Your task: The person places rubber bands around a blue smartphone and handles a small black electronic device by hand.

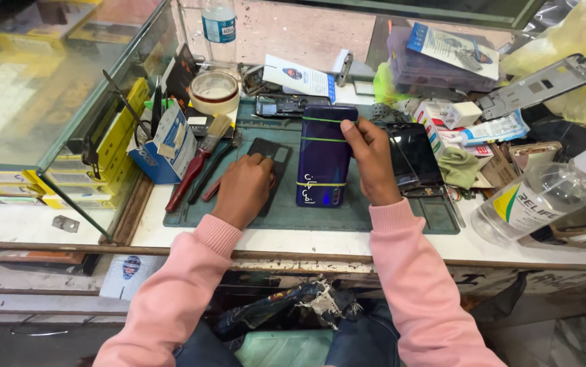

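Note:
A dark blue phone (323, 160) bound by green rubber bands lies on a grey-green work mat (347, 214). My right hand (372, 160) rests on the phone's right edge, with the thumb pressing near its top. My left hand (244, 190) lies flat on a thin dark phone panel (274, 155) to the left of the phone. Both arms wear pink sleeves.
A red-handled brush (199, 160) and pliers lie at the mat's left, by a blue box (163, 149). A black screen (415, 153) sits right of the phone, a clear spray bottle (544, 197) far right. A glass case (55, 75) stands left; a tape roll (214, 92) is behind.

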